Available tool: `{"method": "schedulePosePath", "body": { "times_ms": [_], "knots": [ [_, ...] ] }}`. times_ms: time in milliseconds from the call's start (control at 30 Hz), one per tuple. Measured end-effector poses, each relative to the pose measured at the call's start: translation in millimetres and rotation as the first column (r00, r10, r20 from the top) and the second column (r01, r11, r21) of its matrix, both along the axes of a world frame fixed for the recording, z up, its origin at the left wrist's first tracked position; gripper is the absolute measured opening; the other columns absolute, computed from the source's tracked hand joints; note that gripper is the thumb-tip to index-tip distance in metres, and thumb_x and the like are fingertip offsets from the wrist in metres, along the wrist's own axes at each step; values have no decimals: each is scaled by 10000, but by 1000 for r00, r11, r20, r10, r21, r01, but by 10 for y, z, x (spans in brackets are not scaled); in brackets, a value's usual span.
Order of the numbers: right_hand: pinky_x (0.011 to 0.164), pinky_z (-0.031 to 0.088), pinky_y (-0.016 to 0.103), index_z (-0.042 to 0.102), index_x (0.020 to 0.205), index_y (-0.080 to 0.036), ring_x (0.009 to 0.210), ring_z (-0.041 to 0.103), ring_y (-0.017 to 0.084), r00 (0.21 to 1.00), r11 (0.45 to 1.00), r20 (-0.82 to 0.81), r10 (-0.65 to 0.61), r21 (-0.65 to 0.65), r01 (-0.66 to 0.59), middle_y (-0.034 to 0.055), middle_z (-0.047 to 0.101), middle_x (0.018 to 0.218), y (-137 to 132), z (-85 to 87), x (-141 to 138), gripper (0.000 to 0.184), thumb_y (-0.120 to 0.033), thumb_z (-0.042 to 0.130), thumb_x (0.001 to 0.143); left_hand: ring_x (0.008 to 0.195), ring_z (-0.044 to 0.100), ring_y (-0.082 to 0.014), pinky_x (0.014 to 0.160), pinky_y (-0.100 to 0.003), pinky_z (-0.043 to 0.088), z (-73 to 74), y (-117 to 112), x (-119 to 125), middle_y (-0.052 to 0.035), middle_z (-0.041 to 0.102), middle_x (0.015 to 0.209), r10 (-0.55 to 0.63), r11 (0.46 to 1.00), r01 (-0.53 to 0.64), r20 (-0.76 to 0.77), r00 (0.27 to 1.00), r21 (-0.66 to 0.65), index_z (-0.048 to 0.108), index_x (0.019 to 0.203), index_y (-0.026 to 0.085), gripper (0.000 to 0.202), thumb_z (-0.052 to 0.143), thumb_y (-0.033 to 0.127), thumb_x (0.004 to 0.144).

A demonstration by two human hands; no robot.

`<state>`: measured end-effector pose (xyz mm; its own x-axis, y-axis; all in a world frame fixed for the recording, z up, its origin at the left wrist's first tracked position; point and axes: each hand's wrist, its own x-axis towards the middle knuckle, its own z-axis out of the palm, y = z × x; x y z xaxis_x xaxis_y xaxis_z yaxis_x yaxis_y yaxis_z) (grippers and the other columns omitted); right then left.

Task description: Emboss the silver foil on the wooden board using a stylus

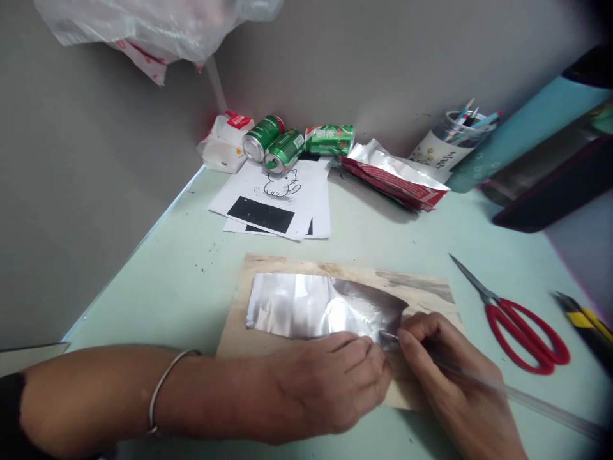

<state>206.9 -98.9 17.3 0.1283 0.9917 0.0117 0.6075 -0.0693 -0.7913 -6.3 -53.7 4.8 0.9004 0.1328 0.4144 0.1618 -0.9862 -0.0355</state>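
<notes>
A shiny silver metal sheet (297, 306), curved up at its right end, lies on a wooden board (234, 329). My left hand (335, 383) rests at the sheet's lower edge, fingers bent and together, pressing it down; their tips are partly hidden. Between the thumb and fingers of my right hand (445, 364) is a long, thin, translucent stick (546, 404), which runs out to the lower right. A narrow metallic tip shows just left of the right thumb, over the sheet's right part. Both hands are close together there.
Red-handled scissors (498, 306) and a yellow-and-black cutter (582, 319) lie on the right. Behind the board are printed cat drawings (282, 207), green cans (330, 139), a red-and-silver packet (393, 179) and a pen jar (445, 144). A plastic bag (158, 25) hangs upper left.
</notes>
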Motion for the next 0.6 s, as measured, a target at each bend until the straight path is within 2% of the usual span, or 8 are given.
{"method": "schedulePosePath", "body": {
  "times_ms": [467,600],
  "knots": [
    [542,400,251,484,699,-241,599,469,148,995,999,-87,-42,-3,42,-27,507,666,5,53,-59,274,-318,592,939,1126,628,-235,1081,-386,443,-41,-20,10,-175,656,1267,-4,1000,3,-13,1000,-11,608,1300,-10,320,488,100,1024],
    [544,410,244,492,711,-241,598,482,141,998,1000,-58,18,8,-18,-31,520,670,12,33,-22,267,-304,582,954,1136,623,-237,1081,-391,443,-44,-24,11,-182,649,1263,1,999,-2,-9,1000,-36,595,1305,-21,326,464,77,1023]
  ]
}}
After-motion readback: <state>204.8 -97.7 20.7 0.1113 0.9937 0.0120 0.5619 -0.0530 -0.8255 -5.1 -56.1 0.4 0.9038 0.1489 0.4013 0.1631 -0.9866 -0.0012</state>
